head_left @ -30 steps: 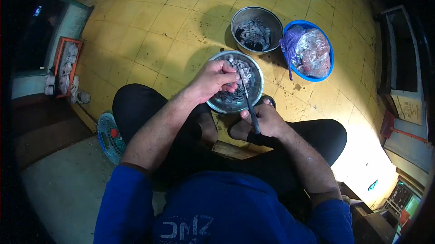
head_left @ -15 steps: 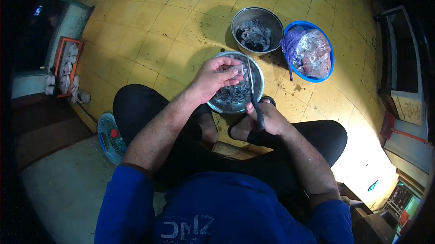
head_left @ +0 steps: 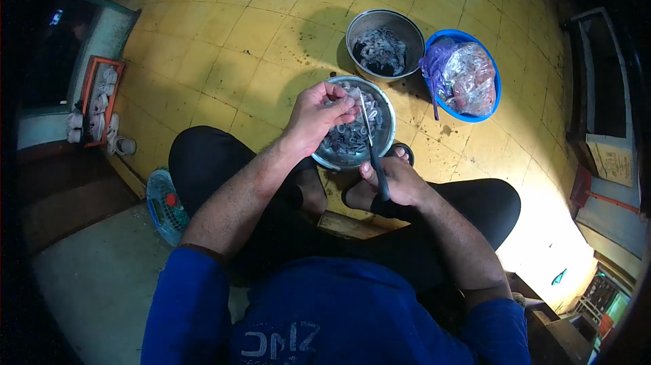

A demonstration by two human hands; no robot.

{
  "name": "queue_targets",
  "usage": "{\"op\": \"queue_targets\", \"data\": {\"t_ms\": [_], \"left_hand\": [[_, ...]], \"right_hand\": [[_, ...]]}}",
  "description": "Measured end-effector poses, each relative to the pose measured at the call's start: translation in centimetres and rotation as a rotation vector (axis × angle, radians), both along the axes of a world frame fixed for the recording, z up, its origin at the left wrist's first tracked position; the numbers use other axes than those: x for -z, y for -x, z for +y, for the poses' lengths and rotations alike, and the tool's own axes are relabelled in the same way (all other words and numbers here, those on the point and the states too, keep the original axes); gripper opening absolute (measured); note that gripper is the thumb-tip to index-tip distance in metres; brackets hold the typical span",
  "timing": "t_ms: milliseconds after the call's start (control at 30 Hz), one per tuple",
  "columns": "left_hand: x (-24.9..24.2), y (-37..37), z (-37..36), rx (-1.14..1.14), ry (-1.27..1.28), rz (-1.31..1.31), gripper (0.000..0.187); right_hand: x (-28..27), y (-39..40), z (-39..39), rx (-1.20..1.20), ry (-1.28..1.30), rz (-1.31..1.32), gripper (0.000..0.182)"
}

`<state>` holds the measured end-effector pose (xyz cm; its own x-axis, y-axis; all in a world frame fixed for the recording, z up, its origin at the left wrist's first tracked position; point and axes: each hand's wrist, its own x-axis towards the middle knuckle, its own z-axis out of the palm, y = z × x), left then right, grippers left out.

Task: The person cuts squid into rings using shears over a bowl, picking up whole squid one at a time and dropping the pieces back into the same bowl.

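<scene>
My left hand (head_left: 319,115) is over the near metal bowl (head_left: 388,136), its fingertips pinching a pale, translucent piece of squid (head_left: 356,94). In my right hand (head_left: 401,180) is a pair of scissors (head_left: 369,131) with black handles. The blades point away from me and reach over the bowl, their tips right at the pale piece. Small grey-white squid rings (head_left: 349,136) lie in the bowl below, partly hidden by my left hand.
Behind stands a metal pot (head_left: 354,26) with more pale pieces in dark liquid. Beside it, a blue basin (head_left: 500,87) holds plastic bags (head_left: 468,73). A blue-rimmed basket (head_left: 159,195) is by my left knee. A shoe rack (head_left: 102,97) stands at the left wall.
The scissors have swung left, their blades now against the pale piece, and my right hand has shifted slightly left. My left hand stays nearly in place.
</scene>
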<state>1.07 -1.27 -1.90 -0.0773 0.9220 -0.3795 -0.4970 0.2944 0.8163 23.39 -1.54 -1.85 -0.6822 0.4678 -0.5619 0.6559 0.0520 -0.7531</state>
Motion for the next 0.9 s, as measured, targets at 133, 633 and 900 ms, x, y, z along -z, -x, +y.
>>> {"op": "queue_targets", "data": {"t_ms": [133, 633, 900], "left_hand": [[0.0, 0.0, -0.1, 0.036, 0.007, -0.008, 0.015], [0.4, 0.0, 0.1, 0.027, 0.013, 0.012, 0.013], [0.0, 0.1, 0.0, 0.224, 0.035, 0.174, 0.01]], "right_hand": [[0.4, 0.0, 0.0, -0.014, -0.026, -0.02, 0.079], [0.4, 0.2, -1.0, 0.077, -0.172, -0.002, 0.066], [0.2, 0.4, -0.9, 0.111, -0.135, -0.049, 0.066]]}}
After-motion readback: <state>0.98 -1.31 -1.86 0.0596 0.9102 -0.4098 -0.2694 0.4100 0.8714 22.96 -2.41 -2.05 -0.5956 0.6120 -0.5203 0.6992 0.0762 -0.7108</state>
